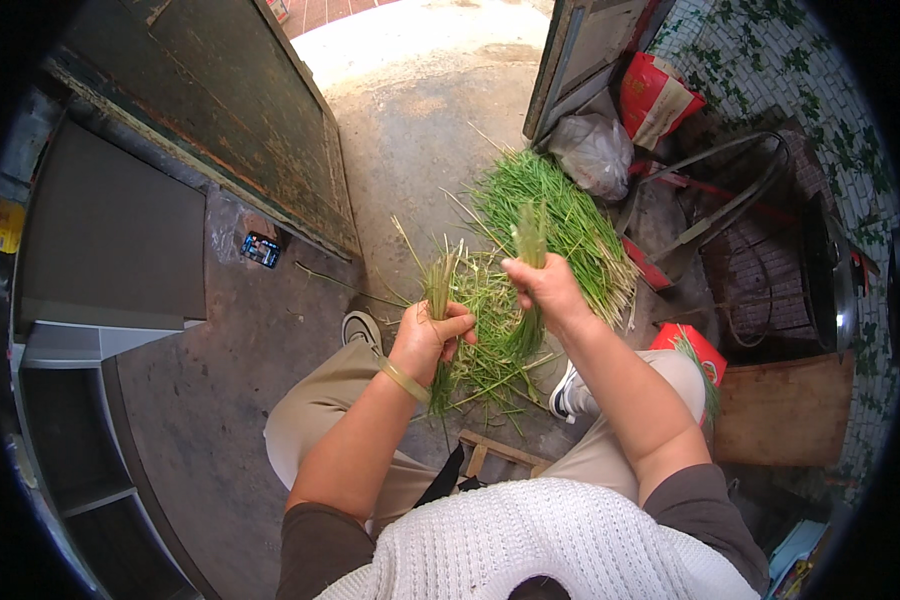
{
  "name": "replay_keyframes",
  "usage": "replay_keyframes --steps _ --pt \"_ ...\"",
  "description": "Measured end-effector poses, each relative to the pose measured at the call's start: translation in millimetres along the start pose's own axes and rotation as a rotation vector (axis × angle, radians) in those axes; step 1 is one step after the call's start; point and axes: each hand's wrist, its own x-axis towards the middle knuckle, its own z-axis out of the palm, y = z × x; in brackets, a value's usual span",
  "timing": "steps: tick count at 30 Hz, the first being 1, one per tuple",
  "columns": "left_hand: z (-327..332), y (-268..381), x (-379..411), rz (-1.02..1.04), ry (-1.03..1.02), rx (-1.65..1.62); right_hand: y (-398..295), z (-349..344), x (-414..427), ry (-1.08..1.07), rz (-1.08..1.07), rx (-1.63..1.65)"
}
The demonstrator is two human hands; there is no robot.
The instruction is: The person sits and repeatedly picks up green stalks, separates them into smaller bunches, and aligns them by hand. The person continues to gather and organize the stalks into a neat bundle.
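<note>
My left hand (424, 336), with a pale bangle (403, 379) at the wrist, grips a bunch of thin green stalks (439, 281) that stick up above the thumb and hang below the fist. Another bunch of green stalks (529, 238) is held in my right hand (549, 289), its lower part hanging down. Between and below both hands, loose cut grass-like trimmings (484, 352) lie scattered on the concrete floor. Beyond my right hand lies a large pile of long green stalks (544, 202), with pale ends toward the lower right.
A phone (260, 250) lies on the floor at left, near a wooden door (232, 112). A tied plastic bag (592, 154) and a red bag (656, 97) stand behind the pile. To the right are a metal frame (709, 217) and a red box (694, 349). Grey shelving (82, 435) borders the left.
</note>
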Motion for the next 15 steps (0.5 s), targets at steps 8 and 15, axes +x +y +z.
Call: replay_keyframes --steps 8,15 --pt "1 0 0 0.002 0.011 0.008 5 20 -16 -0.150 0.064 -0.058" --pt "3 -5 1 -0.001 0.033 0.029 13 24 -16 -0.098 0.090 0.042"
